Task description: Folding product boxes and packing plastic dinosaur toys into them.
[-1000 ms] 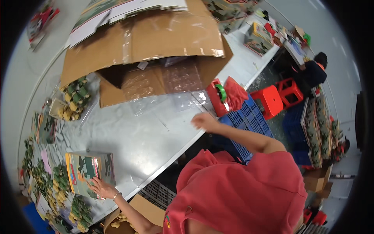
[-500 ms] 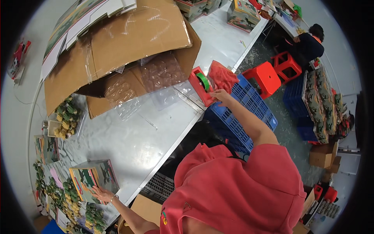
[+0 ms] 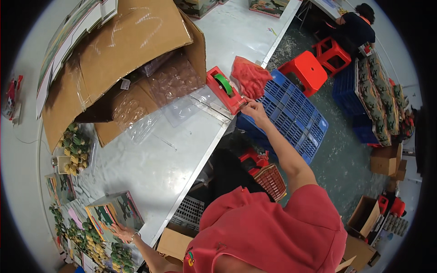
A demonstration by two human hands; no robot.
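Note:
My left hand (image 3: 122,232) lies with fingers spread against the side of a printed cardboard box (image 3: 126,210) at the lower left of the table. At the table's front edge, my right hand (image 3: 254,112) has its fingers pinched together at the near end of a red tape dispenser (image 3: 218,85). A green roll core (image 3: 223,83) sits in that dispenser. Whatever is between those fingertips is too small to make out. A crumpled red cloth (image 3: 249,76) lies just beyond the right hand, beside the dispenser.
A large open carton (image 3: 132,41) with clear plastic trays (image 3: 175,77) covers the table's far left. Bunched green and yellow items (image 3: 75,148) lie along the wall side. Right of the table stand a blue crate (image 3: 296,116), red stools (image 3: 306,73) and a seated person (image 3: 357,29).
The whole view has shifted, bringing a red-brown basket below the table into sight. My right fingers are now closer together at the dispenser's end. My left hand stays on the box.

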